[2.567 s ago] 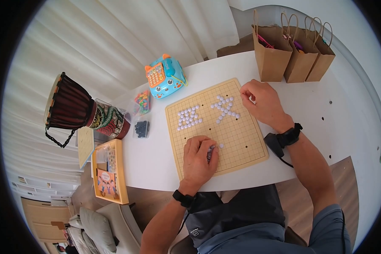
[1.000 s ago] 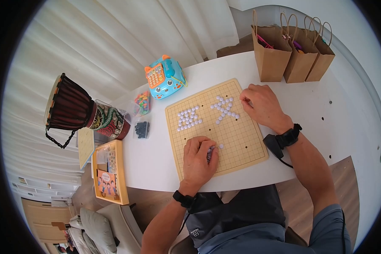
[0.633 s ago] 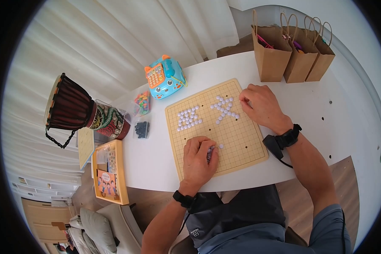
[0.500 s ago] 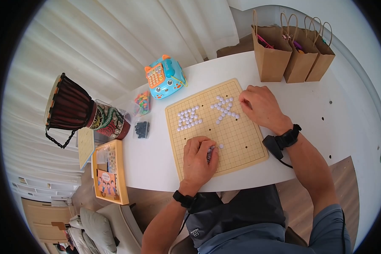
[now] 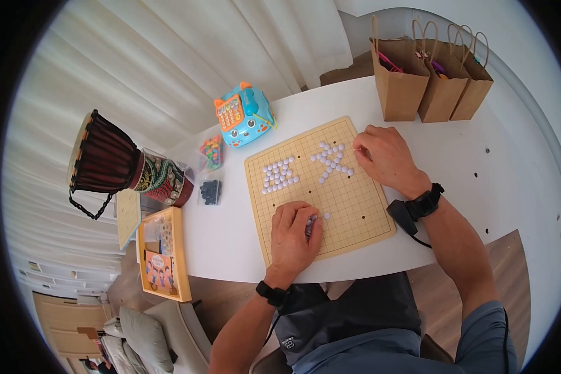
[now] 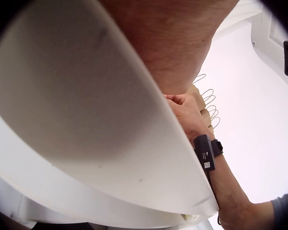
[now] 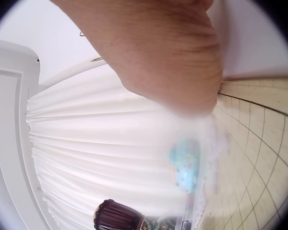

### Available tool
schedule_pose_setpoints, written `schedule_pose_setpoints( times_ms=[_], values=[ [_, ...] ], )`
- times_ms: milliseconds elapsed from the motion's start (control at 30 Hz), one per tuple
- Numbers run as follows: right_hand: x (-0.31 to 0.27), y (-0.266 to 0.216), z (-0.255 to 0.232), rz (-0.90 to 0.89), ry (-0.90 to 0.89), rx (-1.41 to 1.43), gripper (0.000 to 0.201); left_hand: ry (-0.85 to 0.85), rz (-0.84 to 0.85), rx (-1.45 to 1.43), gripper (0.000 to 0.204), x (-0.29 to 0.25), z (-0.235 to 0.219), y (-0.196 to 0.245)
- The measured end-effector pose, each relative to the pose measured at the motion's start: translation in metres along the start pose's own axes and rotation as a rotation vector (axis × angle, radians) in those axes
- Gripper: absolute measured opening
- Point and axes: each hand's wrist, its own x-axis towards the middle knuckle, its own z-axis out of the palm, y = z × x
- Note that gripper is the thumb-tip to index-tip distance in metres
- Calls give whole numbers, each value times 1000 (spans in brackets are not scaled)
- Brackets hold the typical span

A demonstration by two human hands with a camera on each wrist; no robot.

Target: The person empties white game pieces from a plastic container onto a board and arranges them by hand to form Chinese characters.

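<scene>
A square wooden go board (image 5: 355, 234) lies on the white table, with white go stones (image 5: 279, 186) set in a patterned block at its left and a crossing figure of stones (image 5: 338, 161) at its upper right. My left hand (image 5: 293, 240) rests low on the board, its fingers and thumb curled round a small heap of white stones; one loose stone (image 5: 326, 215) lies by the thumb. At the board's upper right edge, my right hand (image 5: 386, 156) has its fingers bent in towards the thumb. Whether it pinches a stone I cannot tell.
A blue toy phone (image 5: 246, 124), a box of colourful pieces (image 5: 210, 153) and a box of dark pieces (image 5: 210, 192) stand left of the board. Further left are a drum (image 5: 112, 153) and a wooden tray (image 5: 182, 262). Paper bags (image 5: 399, 93) stand at the back right.
The right hand's fingers have shifted slightly, and the gap between them looks smaller. The left hand and the stones on the board stay in place.
</scene>
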Motion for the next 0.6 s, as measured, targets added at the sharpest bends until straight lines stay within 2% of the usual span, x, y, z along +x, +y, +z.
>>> schedule_pose_setpoints(
  times_ms=[200,600],
  values=[
    [1,-3,-1,30,-20,-5,5,11,29,11,20,0,1,-1],
    [0,-4,2,-70,55,82,7,4,41,41,21,1,-1,0]
  ],
)
